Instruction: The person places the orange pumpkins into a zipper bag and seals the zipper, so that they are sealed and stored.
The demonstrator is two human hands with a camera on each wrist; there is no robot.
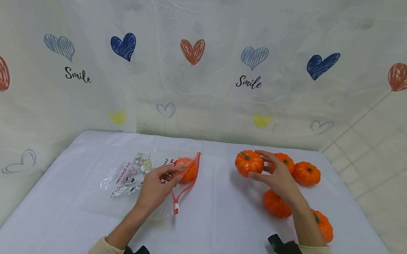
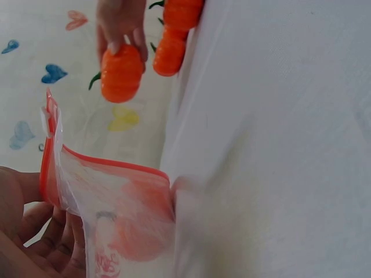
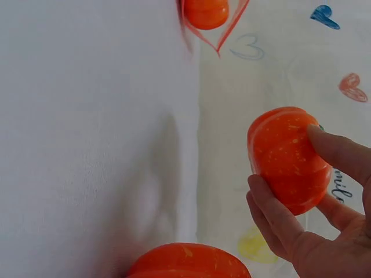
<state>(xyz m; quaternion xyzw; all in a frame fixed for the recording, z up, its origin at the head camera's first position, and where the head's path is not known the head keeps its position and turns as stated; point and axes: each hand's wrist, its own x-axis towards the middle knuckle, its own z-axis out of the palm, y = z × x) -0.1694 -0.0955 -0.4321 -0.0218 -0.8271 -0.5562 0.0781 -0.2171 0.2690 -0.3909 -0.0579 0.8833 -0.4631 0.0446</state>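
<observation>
My right hand (image 1: 279, 177) holds a small orange pumpkin (image 1: 249, 163) with a green stem, its thumb and fingers around the right side. In the right wrist view that pumpkin (image 3: 288, 161) is lifted over the table. On the left, my left hand (image 1: 158, 187) pinches the red zip edge of a clear printed zip bag (image 1: 131, 177). The bag's mouth gapes toward the right, as the left wrist view shows along its red zip (image 2: 116, 164). Inside, near the mouth, lies another pumpkin (image 1: 187, 169), seen partly through the plastic.
Several more pumpkins, among them one at the back (image 1: 307, 174), one nearer (image 1: 277, 203) and one partly behind the right forearm (image 1: 323, 226), sit on the right of the white table (image 1: 209, 239). A backdrop with printed hearts (image 1: 192, 51) rises behind the table.
</observation>
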